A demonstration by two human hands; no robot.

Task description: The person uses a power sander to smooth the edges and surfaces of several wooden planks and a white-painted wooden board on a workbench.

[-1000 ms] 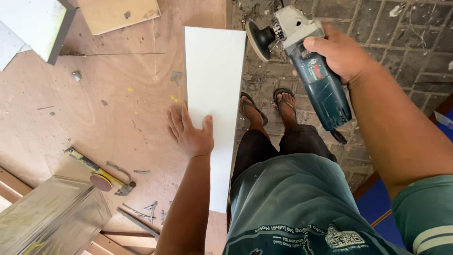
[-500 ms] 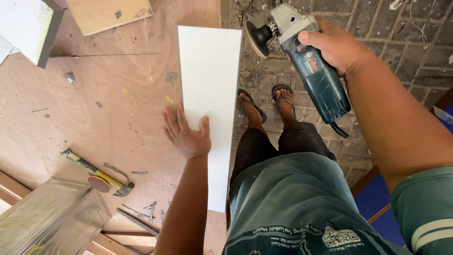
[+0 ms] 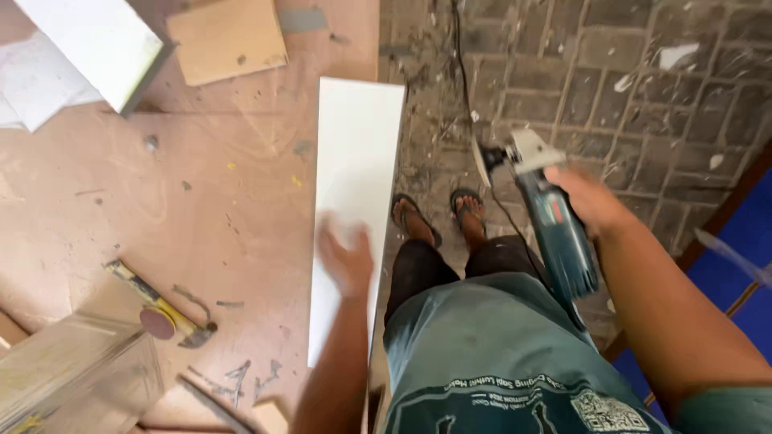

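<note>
A long white board (image 3: 356, 161) lies along the right edge of a plywood worktop (image 3: 161, 201). My left hand (image 3: 347, 257), blurred by motion, rests on the board near its middle, fingers spread. My right hand (image 3: 591, 201) grips a dark blue-green angle grinder (image 3: 551, 225) by its body, off the table edge above the paved floor. The grinder's grey head and disc (image 3: 503, 157) point away from me, and its black cord runs off across the floor.
A yellow-handled hammer (image 3: 157, 305) with a round reddish disc beside it lies at lower left. A white panel (image 3: 96, 40) and a plywood offcut (image 3: 225, 36) lie at the far end. A framed wooden piece (image 3: 64, 370) sits bottom left. My sandalled feet (image 3: 438, 217) stand on grey paving.
The grinder has come down and nearer to me, its disc now turned edge-on. My left hand has shifted right onto the board. The view has tilted and blurred.
</note>
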